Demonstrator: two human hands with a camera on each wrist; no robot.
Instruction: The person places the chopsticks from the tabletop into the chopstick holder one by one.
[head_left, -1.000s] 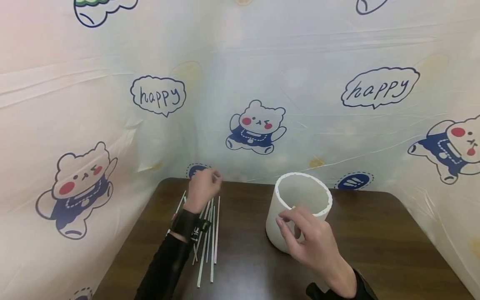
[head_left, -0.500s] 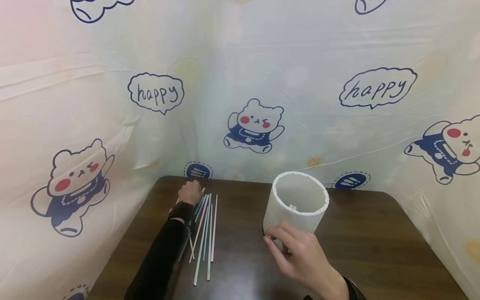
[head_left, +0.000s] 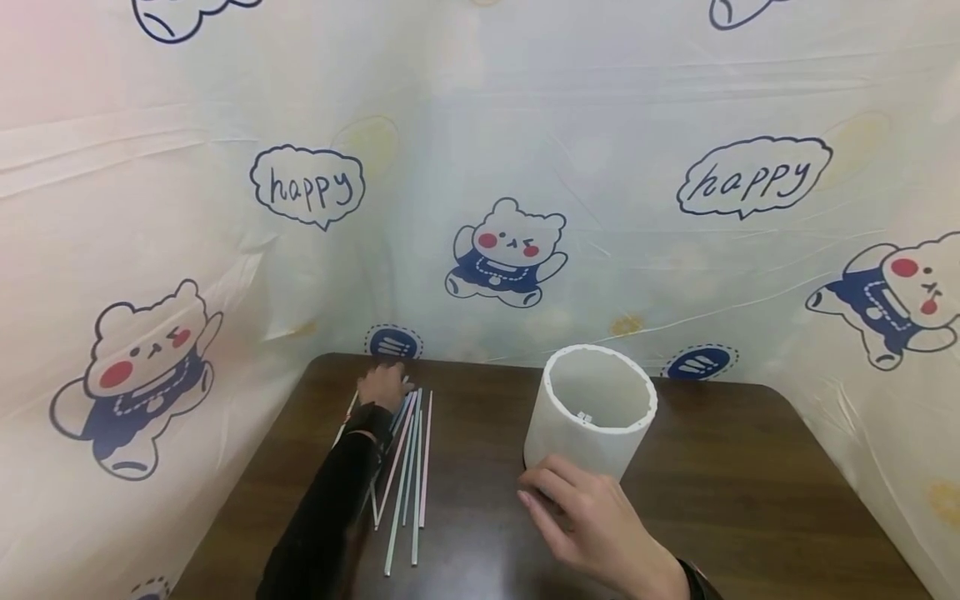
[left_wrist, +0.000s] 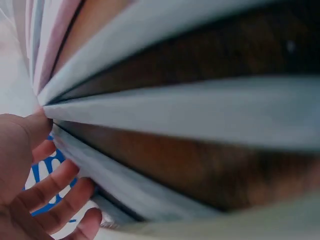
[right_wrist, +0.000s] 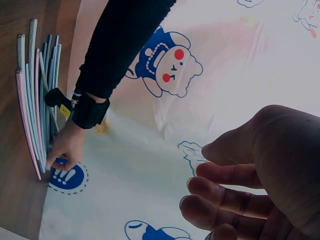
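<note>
Long thin pastel sticks point(head_left: 408, 483), pink, blue and pale green, lie loosely fanned on the left of the brown table point(head_left: 480, 517). At their far ends is my left hand point(head_left: 382, 387), its thumb point(left_wrist: 37, 125) right at the stick tips in the left wrist view. Its other fingers are spread a little; I cannot tell whether it pinches a stick. My right hand point(head_left: 600, 525), fingers loosely bent and holding nothing, hovers in front of an open-topped white cylinder point(head_left: 551, 437).
Inside the cylinder shows a small white piece point(head_left: 583, 417). A pale printed cloth point(head_left: 637, 275) with bear drawings encloses the table at the back and sides. The left forearm point(head_left: 326, 500) passes over part of the sticks.
My left hand has come down and leftward to the far ends of the sticks. My right hand has lowered toward me, away from the cylinder's rim. The leftmost sticks have shifted slightly.
</note>
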